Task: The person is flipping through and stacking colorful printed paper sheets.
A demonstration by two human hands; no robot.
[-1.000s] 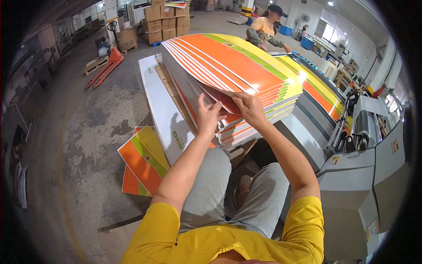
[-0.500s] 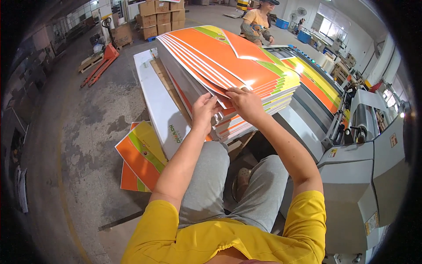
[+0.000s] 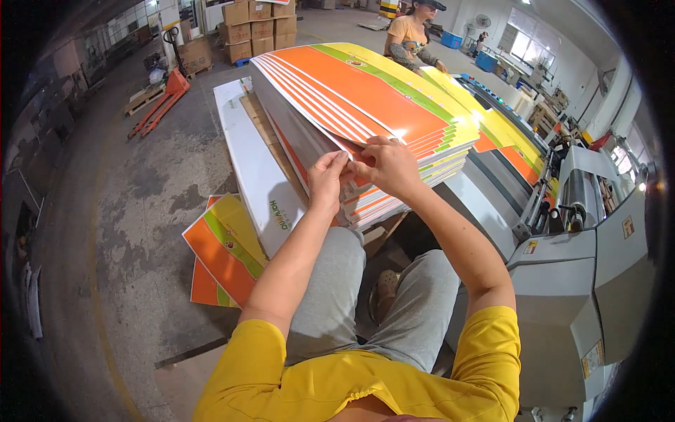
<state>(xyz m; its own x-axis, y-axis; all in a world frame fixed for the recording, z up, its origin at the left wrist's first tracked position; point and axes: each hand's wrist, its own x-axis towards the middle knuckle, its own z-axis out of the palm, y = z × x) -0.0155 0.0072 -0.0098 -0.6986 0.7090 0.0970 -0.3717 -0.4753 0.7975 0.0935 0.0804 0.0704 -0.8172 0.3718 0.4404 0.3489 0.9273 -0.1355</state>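
Leftmost, my left hand (image 3: pixel 326 183) pinches the near edge of the printed sheets (image 3: pixel 316 77), whose long axis runs ahead and leftward. Just beside it, my right hand (image 3: pixel 392 169) curls over them, its hold unclear.

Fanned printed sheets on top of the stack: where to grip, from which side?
The near edge, I'd say, from the person's side, beside the right hand: the fanned printed sheets bow up there, and the dark gap underneath should admit fingers, thumb on top.
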